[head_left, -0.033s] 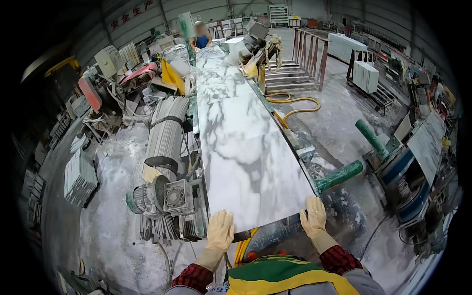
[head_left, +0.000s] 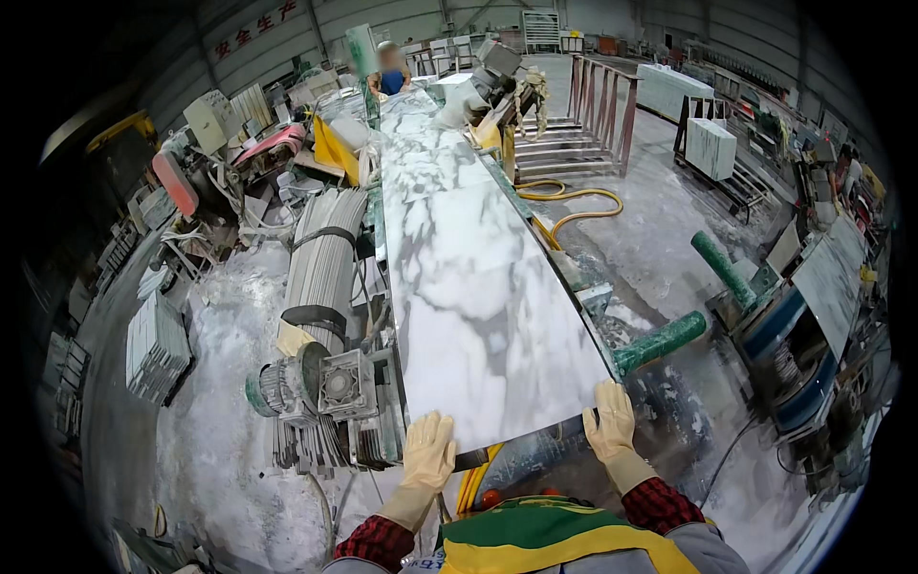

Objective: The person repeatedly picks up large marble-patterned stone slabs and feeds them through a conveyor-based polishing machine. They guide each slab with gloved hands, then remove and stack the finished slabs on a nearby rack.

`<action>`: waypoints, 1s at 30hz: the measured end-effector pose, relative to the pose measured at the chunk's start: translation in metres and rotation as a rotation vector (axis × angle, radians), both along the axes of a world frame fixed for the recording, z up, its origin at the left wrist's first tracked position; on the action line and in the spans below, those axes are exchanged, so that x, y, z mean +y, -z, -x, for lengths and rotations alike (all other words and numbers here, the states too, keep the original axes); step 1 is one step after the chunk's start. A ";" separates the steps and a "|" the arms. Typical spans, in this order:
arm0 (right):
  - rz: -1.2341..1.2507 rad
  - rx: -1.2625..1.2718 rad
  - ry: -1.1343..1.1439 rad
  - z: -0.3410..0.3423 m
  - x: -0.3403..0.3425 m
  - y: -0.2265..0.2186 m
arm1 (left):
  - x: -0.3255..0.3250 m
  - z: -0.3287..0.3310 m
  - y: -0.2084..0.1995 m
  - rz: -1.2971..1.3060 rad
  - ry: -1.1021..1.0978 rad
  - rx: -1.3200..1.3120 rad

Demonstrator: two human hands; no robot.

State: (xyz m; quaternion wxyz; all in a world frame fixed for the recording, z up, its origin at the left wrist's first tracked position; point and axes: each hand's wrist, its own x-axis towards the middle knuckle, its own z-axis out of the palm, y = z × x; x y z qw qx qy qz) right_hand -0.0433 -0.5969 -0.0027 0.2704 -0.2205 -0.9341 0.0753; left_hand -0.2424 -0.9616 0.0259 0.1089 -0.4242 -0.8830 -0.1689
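Observation:
A long white marble slab with grey veining lies lengthwise in front of me, its near end toward my body. My left hand, in a cream rubber glove, touches the slab's near left corner with fingers stretched forward. At the near right corner, my right hand, gloved the same way, has its fingers extended along the side edge and its thumb by the front edge. Both palms' undersides are hidden. Farther up the line, more veined marble continues from this slab.
A motor and a bundle of grey strips flank the slab's left side. Green rollers stick out at right. A yellow hose loops on the floor. At the far end stands another person. Stacked slabs stand far left.

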 end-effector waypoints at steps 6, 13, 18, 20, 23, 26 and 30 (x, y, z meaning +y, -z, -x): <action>0.010 0.057 -0.003 -0.003 0.000 -0.003 | 0.000 -0.008 -0.014 0.042 0.029 -0.128; 0.034 -0.004 -0.018 -0.005 -0.006 -0.024 | 0.001 0.038 -0.005 0.051 0.139 -0.120; 0.010 -0.024 -0.001 -0.011 -0.006 -0.022 | 0.020 0.072 -0.002 0.069 0.120 -0.058; 0.015 -0.030 -0.014 -0.014 -0.007 -0.024 | 0.022 0.082 0.002 0.061 0.099 -0.060; 0.152 -0.148 -0.023 -0.017 -0.011 -0.039 | 0.027 0.096 0.001 0.040 0.088 -0.044; 0.296 -0.116 0.051 -0.031 -0.017 -0.033 | 0.035 0.109 0.005 -0.007 0.081 -0.004; 0.726 -0.063 0.150 -0.054 -0.042 -0.034 | 0.037 0.109 0.003 -0.004 0.015 -0.080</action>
